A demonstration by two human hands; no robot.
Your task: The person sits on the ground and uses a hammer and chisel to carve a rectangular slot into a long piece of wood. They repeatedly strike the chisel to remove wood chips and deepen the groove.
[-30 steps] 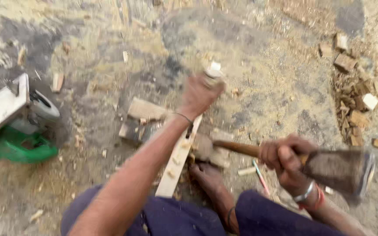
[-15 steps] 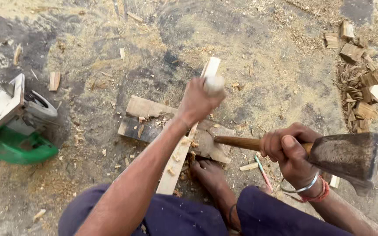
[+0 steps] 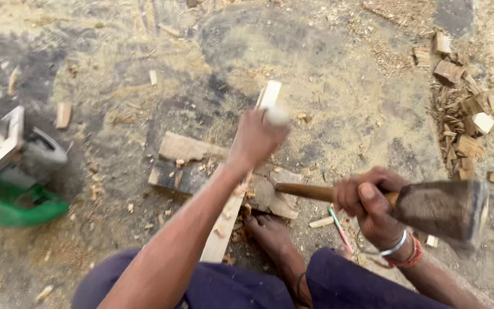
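The left hand (image 3: pixel 257 139) has its fingers wrapped round the wooden stick (image 3: pixel 241 189), steadying it on the block (image 3: pixel 201 163) on the ground. The right hand (image 3: pixel 367 200) clenches the hatchet (image 3: pixel 438 209), raised. Chopping is under way, I judge; the next blow needs careful aim clear of the foot (image 3: pixel 273 237).

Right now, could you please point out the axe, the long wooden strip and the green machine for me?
axe (image 3: pixel 438 209): head view, on the dark metal head.
long wooden strip (image 3: pixel 270 94): head view, on its pale far end.
green machine (image 3: pixel 15 206): head view, on its green base.
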